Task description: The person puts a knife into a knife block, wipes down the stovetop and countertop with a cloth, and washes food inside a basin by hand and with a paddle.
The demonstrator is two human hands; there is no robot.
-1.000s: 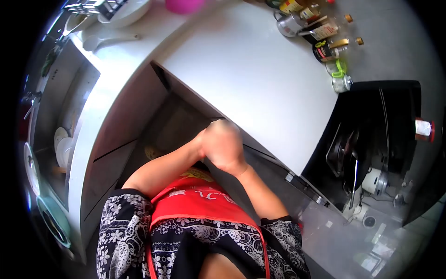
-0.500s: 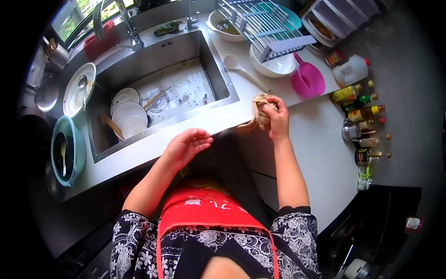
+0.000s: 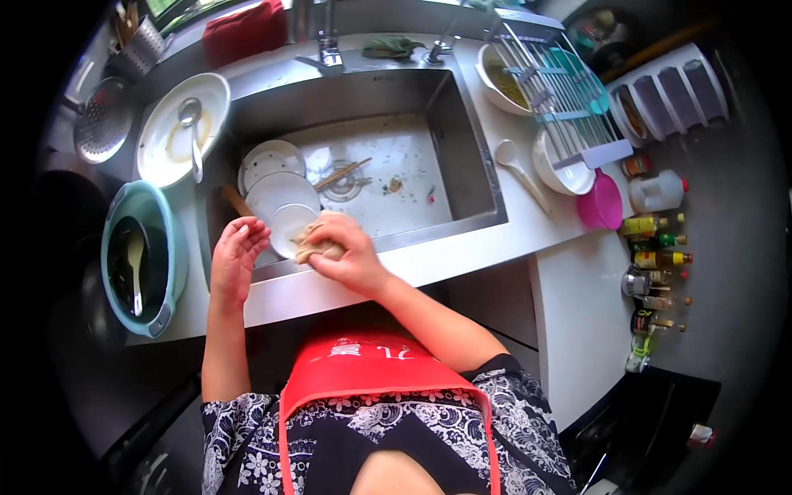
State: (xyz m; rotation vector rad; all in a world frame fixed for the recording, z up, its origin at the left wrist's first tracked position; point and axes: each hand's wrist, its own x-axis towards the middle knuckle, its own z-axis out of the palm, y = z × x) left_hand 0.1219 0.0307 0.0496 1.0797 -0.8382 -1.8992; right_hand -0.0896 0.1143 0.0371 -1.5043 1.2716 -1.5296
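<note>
My right hand (image 3: 351,254) is closed round a crumpled beige cloth (image 3: 318,242) above the front rim of the sink (image 3: 470,224). Just left of it, my left hand (image 3: 239,256) is raised with its fingers apart and nothing in it. Several white plates (image 3: 280,194) are stacked in the left part of the sink, partly behind the cloth. Chopsticks (image 3: 342,172) lie beside them over the drain, and food scraps dot the sink floor.
Left of the sink are a large white plate (image 3: 169,142) with a spoon and a teal basin (image 3: 175,247) with a dark bowl inside. To the right are a white ladle (image 3: 524,175), a dish rack (image 3: 561,91), a pink scoop (image 3: 601,202) and several bottles (image 3: 660,259).
The view has turned from the side counter to the sink. My right hand has carried the cloth left, from beside the ladle to near the plates. My left hand has moved left.
</note>
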